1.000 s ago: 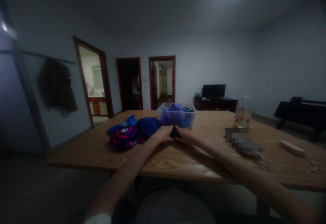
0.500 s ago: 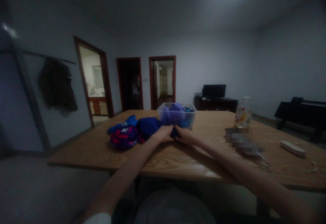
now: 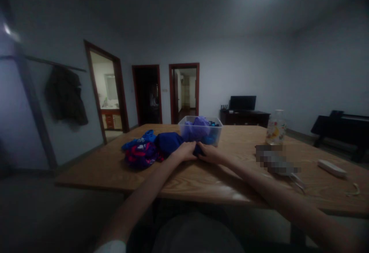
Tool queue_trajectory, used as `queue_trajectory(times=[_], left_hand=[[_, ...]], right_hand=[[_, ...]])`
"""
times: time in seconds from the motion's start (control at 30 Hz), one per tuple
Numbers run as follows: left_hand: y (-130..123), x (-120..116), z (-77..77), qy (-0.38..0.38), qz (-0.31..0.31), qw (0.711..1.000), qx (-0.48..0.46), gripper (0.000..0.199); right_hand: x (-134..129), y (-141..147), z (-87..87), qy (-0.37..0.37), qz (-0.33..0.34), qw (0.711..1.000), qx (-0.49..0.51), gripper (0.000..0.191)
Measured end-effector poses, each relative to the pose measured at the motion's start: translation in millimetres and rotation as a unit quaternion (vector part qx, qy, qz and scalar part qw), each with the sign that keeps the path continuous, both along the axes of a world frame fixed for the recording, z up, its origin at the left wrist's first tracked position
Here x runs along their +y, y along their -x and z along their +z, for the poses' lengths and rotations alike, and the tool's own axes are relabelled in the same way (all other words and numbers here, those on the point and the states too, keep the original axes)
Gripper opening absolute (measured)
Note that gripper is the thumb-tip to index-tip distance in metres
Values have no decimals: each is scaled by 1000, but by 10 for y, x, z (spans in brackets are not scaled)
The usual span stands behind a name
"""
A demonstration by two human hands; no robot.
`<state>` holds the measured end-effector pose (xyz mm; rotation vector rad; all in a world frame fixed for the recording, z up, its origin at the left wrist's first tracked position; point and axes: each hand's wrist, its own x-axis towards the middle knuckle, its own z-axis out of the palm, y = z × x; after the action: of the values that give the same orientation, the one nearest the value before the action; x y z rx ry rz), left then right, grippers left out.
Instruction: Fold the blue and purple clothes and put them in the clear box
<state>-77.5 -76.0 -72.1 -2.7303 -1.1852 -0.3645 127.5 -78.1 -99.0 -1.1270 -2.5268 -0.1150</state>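
Note:
My left hand (image 3: 186, 151) and my right hand (image 3: 211, 154) are close together over the middle of the table. Both are closed on a dark blue cloth (image 3: 168, 143), a bit of which shows between them; its bulk bunches up to the left. Whether it is a garment I cannot tell. Just behind my hands stands a clear plastic box (image 3: 217, 133) with a purple cloth bundle (image 3: 198, 127) and other blue cloth inside. Left of the dark blue cloth lie a purple and pink patterned cloth (image 3: 141, 155) and a bright blue cloth (image 3: 137, 141).
The wooden table (image 3: 230, 184) bears a flowered glass bottle (image 3: 276, 128), a blurred-out grey object (image 3: 275, 161) with a strap, and a white oblong item (image 3: 331, 167) with a cord at the right. Beyond are doorways and a cabinet (image 3: 245, 118) with a screen.

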Motion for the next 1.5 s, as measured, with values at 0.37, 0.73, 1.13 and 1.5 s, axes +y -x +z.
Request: queue_trajectory(times=[0.37, 0.73, 1.13, 1.5], left_hand=[[3, -11, 9, 2, -7, 1000, -2, 56], [6, 33, -32, -2, -9, 1000, -1, 58], [6, -41, 23, 6, -1, 1000, -1, 56], [14, 60, -72, 3, -9, 1000, -9, 56]], right_hand=[[-34, 11, 31, 2, 0, 1000, 2, 60], [-15, 7, 13, -6, 0, 1000, -5, 57], [-24, 15, 15, -8, 2, 1000, -3, 57], [-50, 25, 31, -8, 1, 1000, -2, 58]])
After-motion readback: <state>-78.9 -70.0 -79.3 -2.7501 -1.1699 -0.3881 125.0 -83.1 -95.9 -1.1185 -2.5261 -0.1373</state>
